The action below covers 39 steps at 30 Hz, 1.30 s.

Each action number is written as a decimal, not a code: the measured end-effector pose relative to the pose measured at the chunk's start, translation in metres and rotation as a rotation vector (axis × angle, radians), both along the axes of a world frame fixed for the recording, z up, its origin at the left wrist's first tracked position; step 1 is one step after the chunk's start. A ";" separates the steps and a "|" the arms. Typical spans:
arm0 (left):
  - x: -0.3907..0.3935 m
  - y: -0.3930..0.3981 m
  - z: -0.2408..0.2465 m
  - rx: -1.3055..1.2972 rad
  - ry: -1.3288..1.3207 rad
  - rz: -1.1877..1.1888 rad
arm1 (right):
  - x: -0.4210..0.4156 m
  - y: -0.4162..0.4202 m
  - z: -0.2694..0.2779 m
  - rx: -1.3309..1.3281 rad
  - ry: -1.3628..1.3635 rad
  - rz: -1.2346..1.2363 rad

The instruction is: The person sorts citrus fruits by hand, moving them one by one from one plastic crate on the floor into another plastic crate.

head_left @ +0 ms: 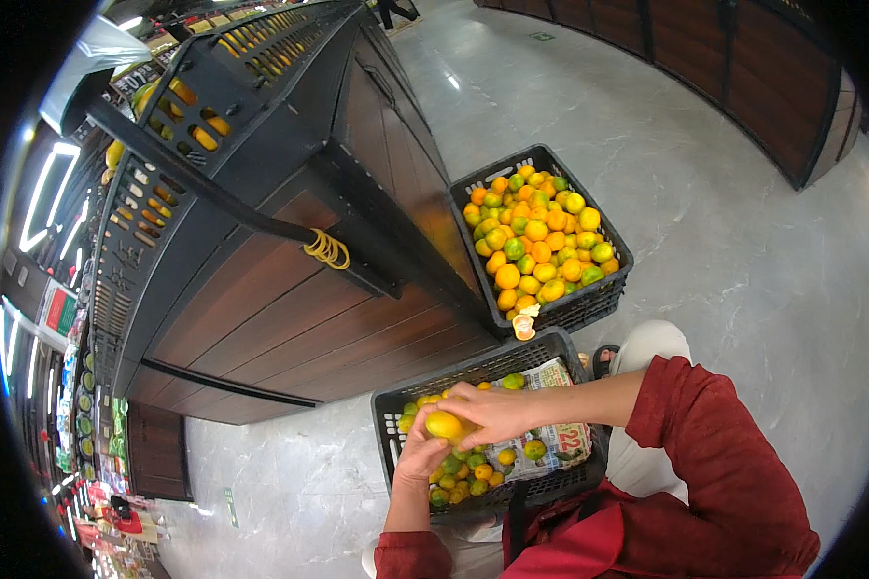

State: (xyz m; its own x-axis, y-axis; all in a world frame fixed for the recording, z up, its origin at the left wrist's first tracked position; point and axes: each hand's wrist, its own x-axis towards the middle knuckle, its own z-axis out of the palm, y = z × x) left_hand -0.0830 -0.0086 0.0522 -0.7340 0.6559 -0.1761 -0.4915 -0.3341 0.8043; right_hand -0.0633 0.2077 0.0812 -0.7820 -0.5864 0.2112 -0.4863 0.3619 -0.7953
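Note:
My left hand (416, 450) holds a yellow mandarin (443, 425) above the near black plastic crate (586, 499). From the right, my right hand (489, 411) closes over the same spot, its fingers against the fruit. More yellow-orange skin shows under my right palm; whether it is a second mandarin is hard to tell. Below my hands, small green and orange mandarins (463, 474) lie heaped in the crate's left part. Printed newspaper (550, 434) lines its right part, with a few loose mandarins (535, 449) on it.
Beyond it stands a second black crate (615, 282), heaped with mandarins (536, 230); a peeled, opened mandarin (524, 327) rests at its near edge. On the left, a wood-panelled display stand (261, 326) carries a black rail (210, 192) with yellow bands (327, 250). Grey floor (695, 239) extends rightward.

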 end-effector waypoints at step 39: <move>0.046 0.047 0.023 -0.849 1.070 0.329 | -0.001 -0.016 -0.025 -0.744 -1.358 -0.538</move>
State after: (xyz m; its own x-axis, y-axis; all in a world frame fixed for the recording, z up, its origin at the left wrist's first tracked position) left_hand -0.0368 0.0385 0.0749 -0.8599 0.4073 0.3076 0.4836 0.4574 0.7463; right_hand -0.0644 0.1915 0.0559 -0.6869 -0.2909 -0.6660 0.7211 -0.3866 -0.5749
